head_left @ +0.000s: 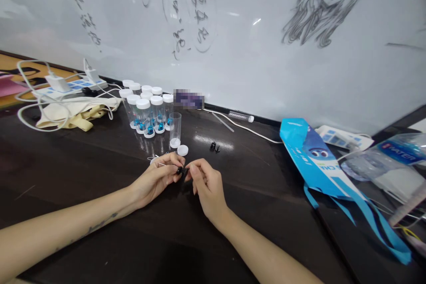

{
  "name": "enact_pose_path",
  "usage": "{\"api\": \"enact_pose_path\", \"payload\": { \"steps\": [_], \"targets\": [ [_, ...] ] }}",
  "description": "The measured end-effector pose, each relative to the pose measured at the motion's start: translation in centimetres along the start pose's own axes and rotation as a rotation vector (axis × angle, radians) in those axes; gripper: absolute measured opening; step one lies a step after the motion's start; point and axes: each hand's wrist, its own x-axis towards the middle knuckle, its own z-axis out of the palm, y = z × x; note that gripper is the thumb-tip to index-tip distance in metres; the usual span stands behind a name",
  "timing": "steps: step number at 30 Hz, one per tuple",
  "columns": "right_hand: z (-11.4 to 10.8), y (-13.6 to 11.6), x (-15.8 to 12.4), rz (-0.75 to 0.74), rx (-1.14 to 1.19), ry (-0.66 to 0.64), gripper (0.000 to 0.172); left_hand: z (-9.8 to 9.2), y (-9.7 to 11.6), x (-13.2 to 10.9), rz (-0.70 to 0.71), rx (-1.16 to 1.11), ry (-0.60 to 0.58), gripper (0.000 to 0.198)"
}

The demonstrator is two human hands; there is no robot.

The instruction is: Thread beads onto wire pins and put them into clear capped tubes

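Note:
My left hand (155, 179) pinches a small black piece (180, 171) between thumb and fingertips, low over the dark table. Its exact kind is too small to make out. Against its right side, the closed fingertips of my right hand (209, 188) grip the same piece or a part of it. A thin white strand shows at my left fingers. Just beyond the hands, an uncapped clear tube (175, 126) stands upright with a white cap (182, 150) lying beside it. More small black pieces (214, 147) lie farther right.
Several white-capped clear tubes (143, 115) with blue objects inside stand at the back left. A cream cloth bag (75, 111) and power strip (71, 87) are left of them. A capped tube (240, 116) lies by the whiteboard. Rightward are a blue bag (311, 159) and water bottle (396, 155).

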Motion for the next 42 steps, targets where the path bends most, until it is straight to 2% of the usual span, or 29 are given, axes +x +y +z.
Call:
{"api": "enact_pose_path", "payload": {
  "steps": [22, 28, 36, 42],
  "targets": [
    [-0.05, -0.05, -0.09, -0.001, 0.0, 0.023, 0.04, -0.18, -0.1, 0.01, -0.013, -0.001, 0.004, 0.008],
    [-0.14, -0.15, -0.1, -0.031, 0.007, 0.031, 0.036, -0.37, -0.24, 0.11, -0.005, 0.001, 0.005, 0.007],
    [-0.05, 0.13, 0.03, 0.013, 0.026, 0.043, 0.044, -0.16, -0.1, 0.09, -0.012, -0.009, -0.009, 0.007],
    [-0.07, 0.06, -0.02, -0.012, 0.028, 0.045, 0.038, -0.22, -0.13, 0.04, -0.01, -0.005, 0.013, 0.007]
  ]
}}
